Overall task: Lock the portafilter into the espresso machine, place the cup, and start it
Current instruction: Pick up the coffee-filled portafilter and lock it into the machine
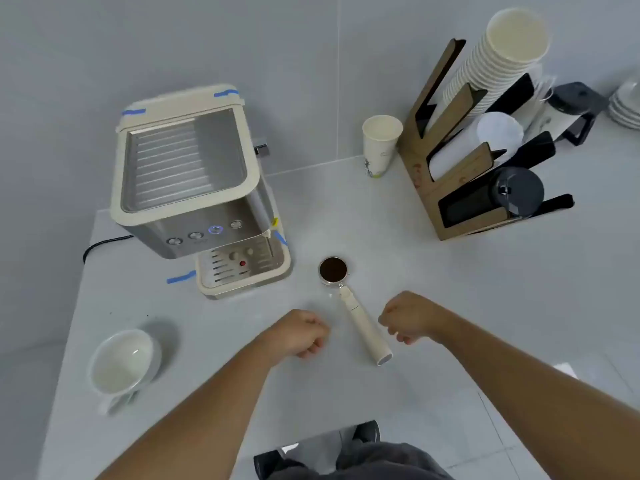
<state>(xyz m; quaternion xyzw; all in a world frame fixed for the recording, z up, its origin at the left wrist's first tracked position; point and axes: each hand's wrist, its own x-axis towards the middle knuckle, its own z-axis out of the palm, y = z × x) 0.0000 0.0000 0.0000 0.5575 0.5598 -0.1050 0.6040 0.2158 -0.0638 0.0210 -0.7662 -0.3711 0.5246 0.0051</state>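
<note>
A cream and steel espresso machine (194, 188) stands at the back left of the white table, one of its front buttons lit blue. The portafilter (349, 303) lies flat on the table right of the machine, its basket full of dark ground coffee, its cream handle pointing toward me. My left hand (299, 332) rests curled just left of the handle, holding nothing. My right hand (407, 318) is curled just right of the handle, also holding nothing. A white ceramic cup (121, 367) sits at the near left of the table.
A paper cup (379, 143) stands against the back wall. A cardboard organiser (460, 188) with stacked paper cups and lids occupies the back right, with a black holder (576, 109) and stacked saucers (627, 105) beyond it. The machine's black power cord (104, 244) trails off left.
</note>
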